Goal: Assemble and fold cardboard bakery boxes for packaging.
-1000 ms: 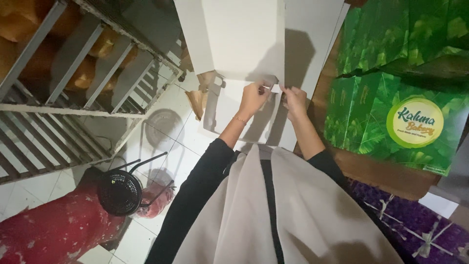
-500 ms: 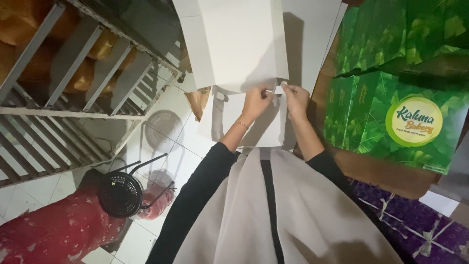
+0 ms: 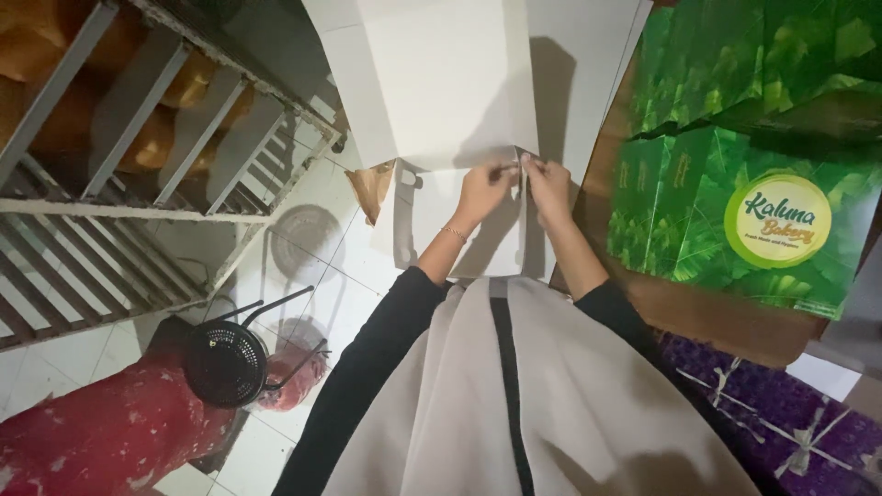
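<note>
A view straight down over a person in a pale garment with black sleeves, standing on a white tiled floor (image 3: 303, 276). Upper left, a large metal rack (image 3: 138, 184) slants across the frame, its shelves holding brown loaves. Right, a stack of green leaf-printed boxes (image 3: 735, 184) sits on a brown table (image 3: 698, 321), with the nearest box showing a round yellow-green label. Lower left lies something red flecked with white (image 3: 92, 432), and beside it a small black fan (image 3: 225, 363) on the floor. Lower right, purple boxes (image 3: 781, 413) with pale ribbon.

In the top centre, a white sheet of flat cardboard (image 3: 432, 83), an unfolded box, is held out in front of the person, above the floor and just left of the table. Both hands meet at a fold on its right side. The left hand (image 3: 482, 188), with a thin bracelet at the wrist, pinches the card at that fold. The right hand (image 3: 549, 184) pinches it just beside, fingertips of the two hands nearly touching.
</note>
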